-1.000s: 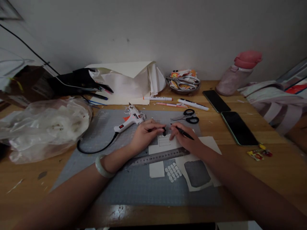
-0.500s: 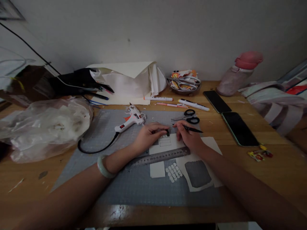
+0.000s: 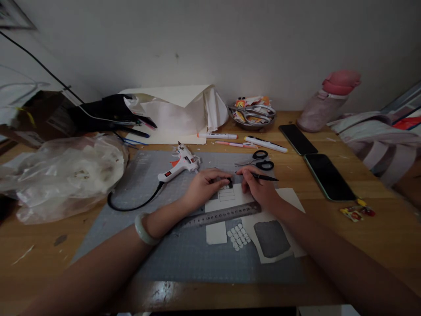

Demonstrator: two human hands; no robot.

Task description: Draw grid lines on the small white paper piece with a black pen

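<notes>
Left hand is pinching a small black cap at the top edge of the lined paper on the mat. Right hand is gripping the pen. Likely capping; next needs tip-to-cap alignment.

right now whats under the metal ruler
The metal ruler lies across white paper on the grey cutting mat. Its left end is hidden under the left hand and wrist; whatever the paper carries beneath the ruler is covered.
</notes>
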